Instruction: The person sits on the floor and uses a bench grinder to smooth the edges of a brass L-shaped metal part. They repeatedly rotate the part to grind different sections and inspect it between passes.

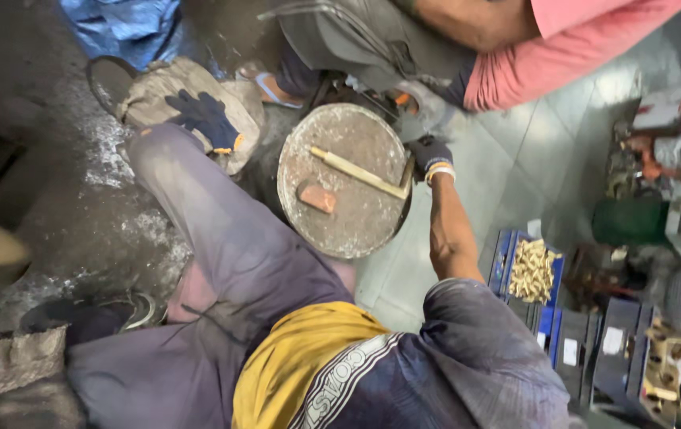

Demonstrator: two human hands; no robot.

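A round grey metal drum top [356, 230] sits on the floor in front of me. On it lie a pale wooden stick [356, 172] and a small reddish-brown block [317, 198]. My right hand [429, 158], in a dark glove with a striped cuff, is curled at the drum's right rim, beside the stick's far end. Whether it grips the rim or the stick is unclear. My left hand [207, 119], in a dark blue glove, rests with fingers spread on a beige sack [158, 91] past my knee.
Another person in a pink shirt [563, 48] and grey trousers crouches just beyond the drum. Blue bins [507, 258] holding brass-coloured parts [533, 270] and dark boxes stand at the right. The dark floor on the left is dusted with pale powder. A shoe [130, 310] lies at lower left.
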